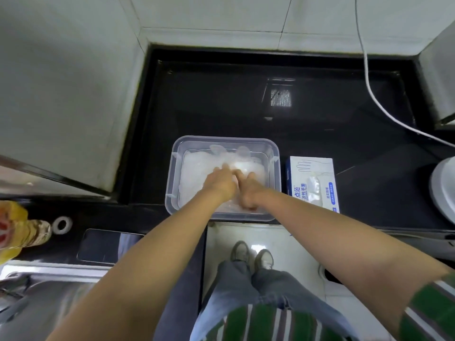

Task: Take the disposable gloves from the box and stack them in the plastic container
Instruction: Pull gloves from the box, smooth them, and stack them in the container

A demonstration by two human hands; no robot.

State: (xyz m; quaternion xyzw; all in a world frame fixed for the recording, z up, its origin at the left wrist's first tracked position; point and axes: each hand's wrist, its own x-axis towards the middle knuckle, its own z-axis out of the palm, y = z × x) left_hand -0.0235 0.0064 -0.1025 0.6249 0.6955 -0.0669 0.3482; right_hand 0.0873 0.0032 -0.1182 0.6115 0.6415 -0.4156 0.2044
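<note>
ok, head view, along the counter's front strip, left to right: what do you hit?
Yellow bottle → tape roll → phone → container, both hands in it on the gloves → glove box → metal pot at the right edge.

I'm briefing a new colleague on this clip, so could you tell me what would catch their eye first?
Both hands, the left hand and right hand, press side by side into a heap of clear gloves inside the plastic container at the middle of the black counter. The white glove box lies just right of it.
</note>
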